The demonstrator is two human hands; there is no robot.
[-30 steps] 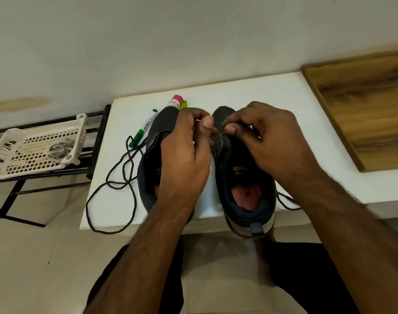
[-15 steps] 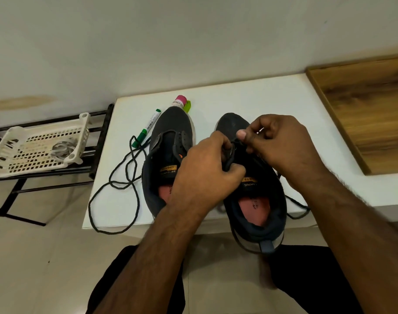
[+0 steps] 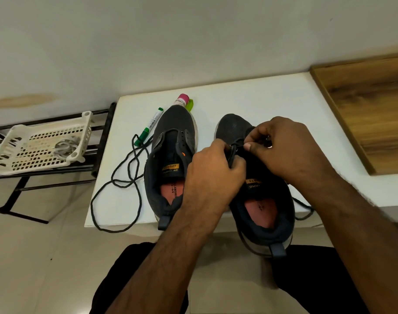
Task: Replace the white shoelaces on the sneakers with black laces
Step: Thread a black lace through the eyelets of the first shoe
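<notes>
Two dark sneakers stand on the white table [image 3: 250, 96], toes toward the wall. The left sneaker [image 3: 170, 141] has bare eyelets and no lace. A loose black lace [image 3: 116, 184] lies beside it and loops over the table's front edge. The right sneaker [image 3: 261, 200] sticks out past the front edge. My left hand [image 3: 213, 175] grips its left eyelet flap. My right hand [image 3: 281, 148] pinches a black lace [image 3: 235, 145] at the lowest eyelets. More of that lace [image 3: 305, 211] trails out on the shoe's right side.
A green marker [image 3: 149, 126] and a pink-capped bottle [image 3: 182, 100] lie behind the left sneaker. A white perforated basket [image 3: 23, 152] with pale laces in it sits on a black metal rack at the left. A wooden board [image 3: 370, 105] lies at the right.
Both hands have come down from above the shoes onto the right sneaker. The right sneaker has slid nearer to me, further over the table's edge. The left sneaker now shows fully.
</notes>
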